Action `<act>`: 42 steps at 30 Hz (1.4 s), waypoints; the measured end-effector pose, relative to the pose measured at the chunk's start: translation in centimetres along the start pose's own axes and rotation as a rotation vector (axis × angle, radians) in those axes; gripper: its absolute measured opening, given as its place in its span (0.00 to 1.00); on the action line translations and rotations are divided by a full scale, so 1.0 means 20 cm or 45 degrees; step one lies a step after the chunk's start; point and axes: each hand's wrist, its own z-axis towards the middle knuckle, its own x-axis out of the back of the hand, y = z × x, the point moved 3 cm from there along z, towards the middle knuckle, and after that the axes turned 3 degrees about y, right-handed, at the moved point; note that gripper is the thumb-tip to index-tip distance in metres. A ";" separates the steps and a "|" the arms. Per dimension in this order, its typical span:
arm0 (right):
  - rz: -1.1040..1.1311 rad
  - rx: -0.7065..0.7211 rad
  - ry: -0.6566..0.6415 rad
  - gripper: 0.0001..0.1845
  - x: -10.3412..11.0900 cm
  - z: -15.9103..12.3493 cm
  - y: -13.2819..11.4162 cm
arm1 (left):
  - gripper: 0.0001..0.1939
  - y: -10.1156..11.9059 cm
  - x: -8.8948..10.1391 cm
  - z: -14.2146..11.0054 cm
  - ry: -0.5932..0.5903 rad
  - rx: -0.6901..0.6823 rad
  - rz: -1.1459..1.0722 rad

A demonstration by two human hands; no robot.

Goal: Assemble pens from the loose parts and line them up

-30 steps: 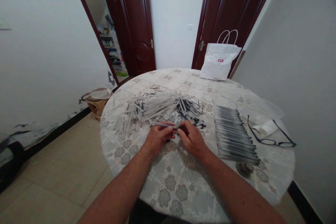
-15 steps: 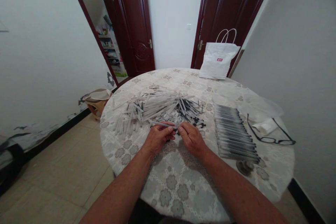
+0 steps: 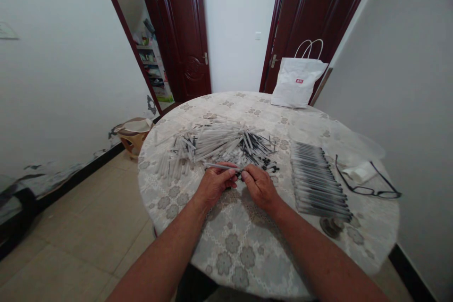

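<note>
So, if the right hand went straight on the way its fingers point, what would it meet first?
Most likely the slim grey tube, whose end the right hand seems to be touching, then the left hand holding it. Depth between the two hands is hard to judge.

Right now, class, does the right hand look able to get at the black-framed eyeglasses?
Probably yes: the right hand could reach over the low row of pens to the eyeglasses, though it is busy at a pen barrel.
</note>
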 end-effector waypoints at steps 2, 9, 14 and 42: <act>0.017 -0.013 0.032 0.08 0.01 0.00 0.00 | 0.18 0.00 0.00 0.00 0.007 -0.002 0.020; -0.012 0.016 -0.001 0.10 0.01 0.00 0.00 | 0.19 0.00 0.01 0.00 0.011 -0.002 0.061; -0.010 -0.013 -0.027 0.15 0.00 0.00 0.00 | 0.18 -0.02 0.02 0.01 -0.003 -0.002 0.114; -0.100 -0.180 0.432 0.12 0.16 0.02 0.06 | 0.07 0.07 0.11 -0.01 0.270 -0.712 1.119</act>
